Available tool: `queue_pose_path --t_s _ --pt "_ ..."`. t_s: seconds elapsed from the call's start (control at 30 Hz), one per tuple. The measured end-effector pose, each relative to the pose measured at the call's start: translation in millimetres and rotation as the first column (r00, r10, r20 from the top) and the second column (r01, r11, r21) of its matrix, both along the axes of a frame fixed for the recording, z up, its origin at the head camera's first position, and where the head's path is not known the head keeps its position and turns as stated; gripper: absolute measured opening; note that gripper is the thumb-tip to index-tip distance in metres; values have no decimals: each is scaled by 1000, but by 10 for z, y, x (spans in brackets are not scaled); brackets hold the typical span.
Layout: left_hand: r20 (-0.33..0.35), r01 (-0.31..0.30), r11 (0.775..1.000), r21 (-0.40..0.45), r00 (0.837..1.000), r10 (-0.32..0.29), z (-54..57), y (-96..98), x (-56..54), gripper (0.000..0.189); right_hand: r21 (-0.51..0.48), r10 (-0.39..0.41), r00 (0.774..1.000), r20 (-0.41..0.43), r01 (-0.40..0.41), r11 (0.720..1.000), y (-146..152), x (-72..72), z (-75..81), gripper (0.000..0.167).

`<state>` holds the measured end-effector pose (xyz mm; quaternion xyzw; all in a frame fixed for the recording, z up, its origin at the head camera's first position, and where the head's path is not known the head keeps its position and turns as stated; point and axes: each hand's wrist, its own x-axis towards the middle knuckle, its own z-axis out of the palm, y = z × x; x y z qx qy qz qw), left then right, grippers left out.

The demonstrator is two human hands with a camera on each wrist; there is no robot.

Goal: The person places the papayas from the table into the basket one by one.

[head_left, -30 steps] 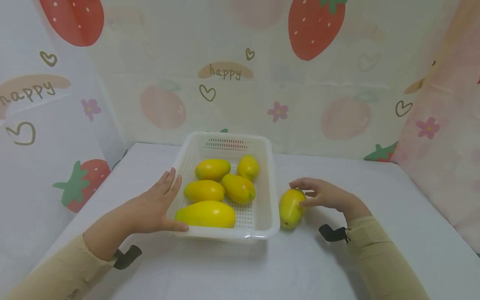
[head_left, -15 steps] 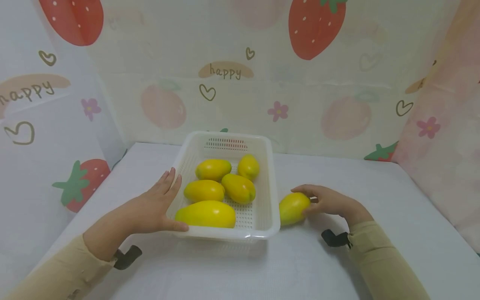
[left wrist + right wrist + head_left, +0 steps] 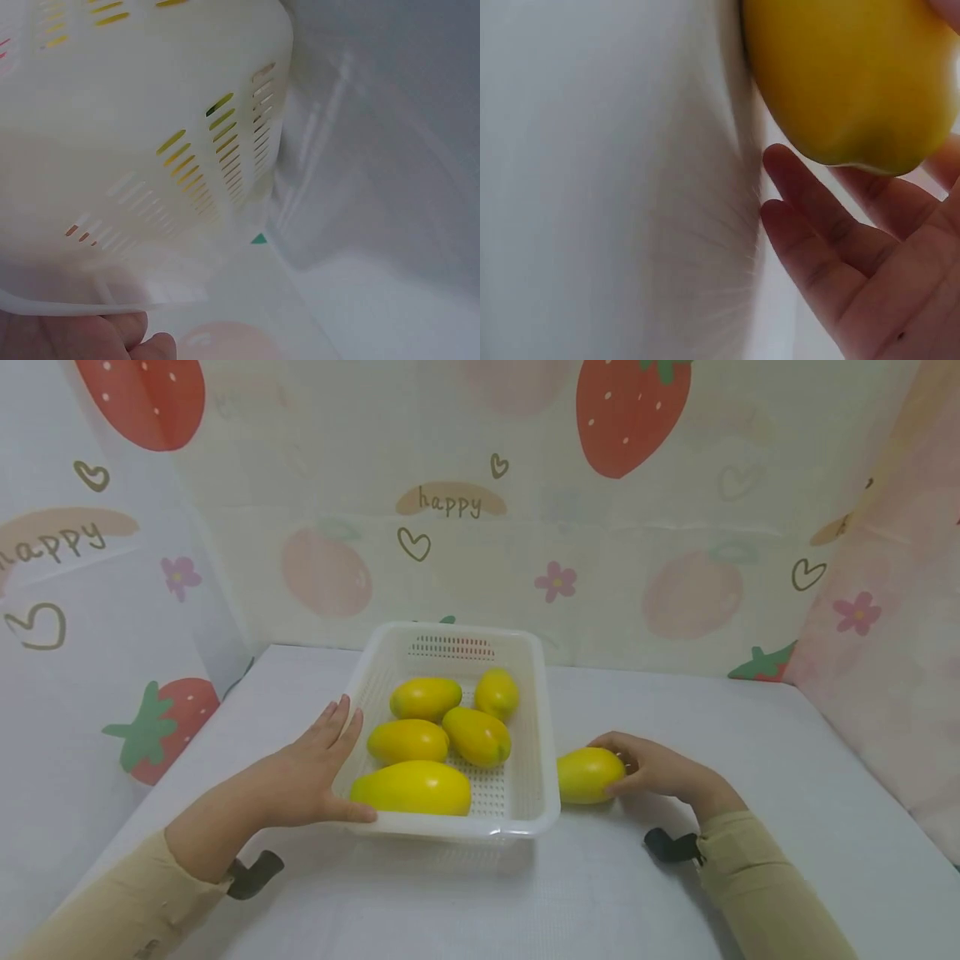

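A white plastic basket (image 3: 551, 710) stands in the middle of the table with several yellow mangoes (image 3: 412, 787) inside. My left hand (image 3: 300, 777) rests against its left side in the head view, fingers straight and spread along the rim, thumb on the near corner. To the right of the basket, one more yellow mango (image 3: 590, 776) lies sideways on the table, close to the basket wall. My right hand (image 3: 660, 774) holds that mango at its right end, thumb in front and fingers behind. In the right wrist view, some fingers (image 3: 810, 255) extend below the mango's end.
The table (image 3: 420, 902) has a white cover. A patterned cloth (image 3: 480, 568) with strawberries and hearts hangs behind it, and similar cloths rise at left and right. A dark wrist mount (image 3: 671, 846) sits under the right wrist, another (image 3: 255, 874) by the left.
The mango outside the basket has turned from pointing toward me to lying crosswise. My right hand has moved slightly down and right with it. My left hand and the basket have stayed put.
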<state>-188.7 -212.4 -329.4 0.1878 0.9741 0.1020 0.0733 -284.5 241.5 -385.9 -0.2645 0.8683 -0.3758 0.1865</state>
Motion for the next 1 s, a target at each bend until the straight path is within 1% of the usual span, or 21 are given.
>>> queue_pose_path --t_s 0.13,0.37,0.5,0.73,0.83,1.0 --pt "-1 0 1000 0 1000 0 -1 -1 -1 126 0 -21 1000 -3 21 1000 -22 14 -14 53" --pt "0 -1 1000 5 1000 1 -6 0 -3 126 80 -101 992 -74 107 991 23 -11 -49 54" --pt "3 -4 1000 5 1000 4 -1 3 -2 126 80 -124 989 -86 131 988 88 -20 -38 54" --pt "-12 11 1000 1 1000 -11 -2 -5 1 126 52 -125 988 -94 130 990 156 -6 40 52" --pt "-12 16 1000 5 1000 -16 -5 -10 2 126 18 -119 988 -95 121 992 182 -18 88 52" --pt "-13 21 1000 6 1000 -21 -7 -14 4 125 -34 -98 990 -100 95 995 209 -42 225 50"
